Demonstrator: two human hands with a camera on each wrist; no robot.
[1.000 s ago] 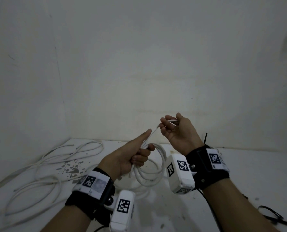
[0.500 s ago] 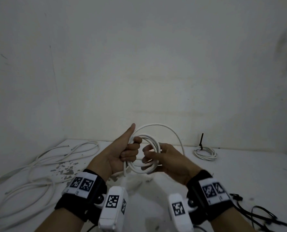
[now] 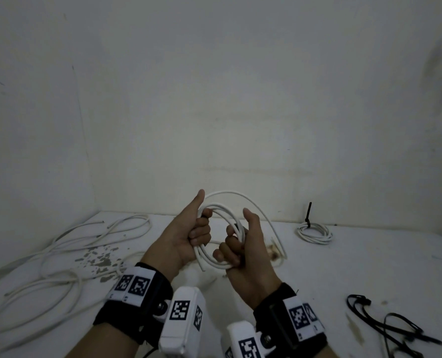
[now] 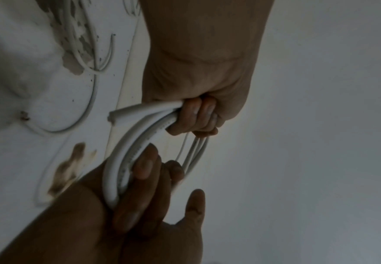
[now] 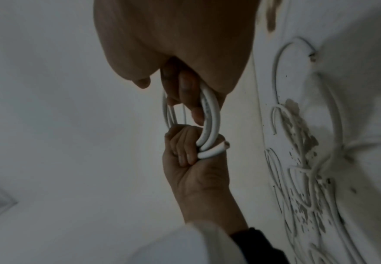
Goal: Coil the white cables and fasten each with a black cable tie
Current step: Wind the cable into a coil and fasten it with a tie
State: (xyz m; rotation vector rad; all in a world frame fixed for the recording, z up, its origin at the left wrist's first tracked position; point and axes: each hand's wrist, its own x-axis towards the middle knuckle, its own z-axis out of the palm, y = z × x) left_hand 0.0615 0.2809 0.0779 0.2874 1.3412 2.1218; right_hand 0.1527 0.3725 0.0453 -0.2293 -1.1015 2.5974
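Note:
A white cable (image 3: 221,206) is wound into a small coil that I hold upright above the table between both hands. My left hand (image 3: 191,236) grips the coil's left side with the thumb up, and one cut end (image 4: 117,116) pokes out below its fingers (image 4: 196,114). Fingers of my right hand (image 3: 243,250) curl round the coil's lower right side, seen up close in the right wrist view (image 5: 209,116). One wider outer loop (image 3: 263,215) arcs over the top and hangs down to the right. Black cable ties (image 3: 385,324) lie on the table at the right.
A finished white coil (image 3: 315,232) with a black tie (image 3: 309,213) sticking up lies at the back right by the wall. Loose white cables (image 3: 59,254) sprawl over the left of the white table (image 3: 369,267), near chipped paint patches (image 3: 98,259).
My right hand brought the cable's loop down onto the coil, then shifted its grip to the coil's right side with the thumb up. The left hand kept its hold.

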